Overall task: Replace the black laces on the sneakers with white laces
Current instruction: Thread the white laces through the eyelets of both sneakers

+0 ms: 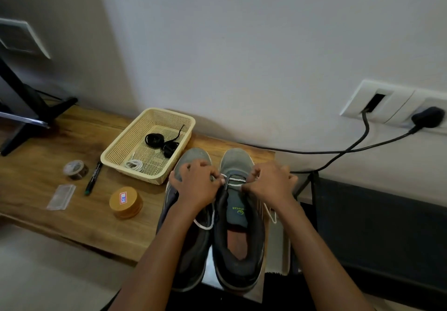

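Black laces (158, 140) lie coiled in the basket (130, 174) off to my left, with a spare white lace (133, 165) beside them. My left hand (196, 186) pinches one side of the threaded white lace (233, 179) on the right sneaker (238, 163), and my right hand (271, 182) pinches the other. The lace runs crosswise between my hands at the toe-end eyelets, so the remaining eyelets lie toward me, equally near both hands.
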### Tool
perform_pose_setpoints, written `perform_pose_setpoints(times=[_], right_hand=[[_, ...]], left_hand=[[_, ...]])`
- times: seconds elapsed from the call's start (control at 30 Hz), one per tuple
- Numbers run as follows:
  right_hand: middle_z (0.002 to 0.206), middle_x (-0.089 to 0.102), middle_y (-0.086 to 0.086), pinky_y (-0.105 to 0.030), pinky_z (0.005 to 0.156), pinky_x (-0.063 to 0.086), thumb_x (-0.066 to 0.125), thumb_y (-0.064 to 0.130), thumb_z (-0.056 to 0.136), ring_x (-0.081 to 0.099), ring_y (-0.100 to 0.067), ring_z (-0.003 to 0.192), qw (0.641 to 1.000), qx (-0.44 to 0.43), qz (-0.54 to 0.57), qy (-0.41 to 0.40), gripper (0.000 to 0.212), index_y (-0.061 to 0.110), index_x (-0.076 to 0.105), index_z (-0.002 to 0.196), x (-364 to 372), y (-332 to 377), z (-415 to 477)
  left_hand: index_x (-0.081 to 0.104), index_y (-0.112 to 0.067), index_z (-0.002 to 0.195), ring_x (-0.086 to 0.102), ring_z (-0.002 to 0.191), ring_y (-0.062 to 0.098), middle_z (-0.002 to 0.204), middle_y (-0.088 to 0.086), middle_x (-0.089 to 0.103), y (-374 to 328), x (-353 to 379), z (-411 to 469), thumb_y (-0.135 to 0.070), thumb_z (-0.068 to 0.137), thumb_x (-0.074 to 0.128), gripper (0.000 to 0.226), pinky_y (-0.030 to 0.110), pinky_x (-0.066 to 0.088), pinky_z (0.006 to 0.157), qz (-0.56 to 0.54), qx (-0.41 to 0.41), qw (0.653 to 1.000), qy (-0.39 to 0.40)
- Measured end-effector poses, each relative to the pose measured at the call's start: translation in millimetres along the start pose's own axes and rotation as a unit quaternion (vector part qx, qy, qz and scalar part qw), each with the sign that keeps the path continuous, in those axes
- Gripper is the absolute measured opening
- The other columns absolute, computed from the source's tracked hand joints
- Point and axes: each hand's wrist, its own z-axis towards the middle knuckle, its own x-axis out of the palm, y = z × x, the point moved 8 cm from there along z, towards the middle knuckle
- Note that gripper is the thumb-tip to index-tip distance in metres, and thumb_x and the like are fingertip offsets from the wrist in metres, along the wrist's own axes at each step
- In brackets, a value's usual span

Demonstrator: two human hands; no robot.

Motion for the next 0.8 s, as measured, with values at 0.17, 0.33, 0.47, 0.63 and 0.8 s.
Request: perform_pose_setpoints(times=[0.17, 0.33, 0.47, 0.63, 0.8], right_hand=[[0.108, 0.056, 0.002, -0.038, 0.086, 0.03, 0.074, 0.045, 0.071, 0.039, -0.025, 0.11, 0.999, 0.009, -0.032, 0.013, 0.024, 0.026, 0.064, 0.083, 2.4, -3.5, 0.1], [0.112, 0.051, 0.001, -0.039, 0.089, 0.029, 0.069, 0.046, 0.075, 0.038, -0.026, 0.111, 0.997, 0.002, -0.082, 0.006, 0.026, 0.024, 0.062, 0.085, 0.7, -1.5, -1.5], [0.112, 0.055, 0.002, -0.043, 0.099, 0.026, 0.063, 0.037, 0.082, 0.039, -0.026, 0.116, 0.993, -0.019, -0.115, -0.015, 0.025, 0.017, 0.068, 0.096, -1.6, 6.4, -4.7], [0.115, 0.055, 0.003, -0.055, 0.11, 0.013, 0.062, 0.04, 0.082, 0.036, -0.026, 0.122, 0.983, -0.043, -0.173, -0.036, 0.026, 0.02, 0.067, 0.098, -1.6, 14.6, -9.9], [0.115, 0.056, 0.003, -0.056, 0.111, 0.01, 0.063, 0.039, 0.082, 0.036, -0.027, 0.124, 0.981, -0.051, -0.181, -0.047, 0.027, 0.016, 0.066, 0.097, -2.4, 16.7, -13.0]], left_hand=[[0.066, -0.027, 0.104, 0.007, 0.142, 0.026, 0.153, -0.004, 0.022, 1.2, -5.6, 1.6, -0.036, 0.096, 0.05, 0.02, 0.055, -0.003, 0.112, 0.068, -0.017, 0.997, -0.026], [0.061, -0.02, 0.113, 0.012, 0.139, 0.028, 0.148, 0.002, 0.025, 34.1, -45.4, 3.8, -0.026, 0.098, 0.042, 0.025, 0.056, 0.0, 0.112, 0.027, -0.101, 0.984, -0.141], [0.057, -0.024, 0.108, 0.015, 0.139, 0.028, 0.145, 0.003, 0.033, 47.0, -69.8, -1.1, -0.022, 0.094, 0.048, 0.017, 0.052, 0.006, 0.112, -0.033, -0.1, 0.968, -0.23], [0.064, -0.039, 0.089, 0.013, 0.141, 0.021, 0.145, -0.011, 0.036, -6.3, -43.3, -6.8, -0.03, 0.082, 0.065, 0.011, 0.053, -0.001, 0.112, 0.022, 0.069, 0.988, -0.138], [0.07, -0.04, 0.094, 0.01, 0.143, 0.02, 0.146, -0.012, 0.035, -20.4, -11.3, -8.9, -0.039, 0.085, 0.065, 0.01, 0.06, -0.008, 0.109, 0.12, 0.078, 0.987, -0.071]])
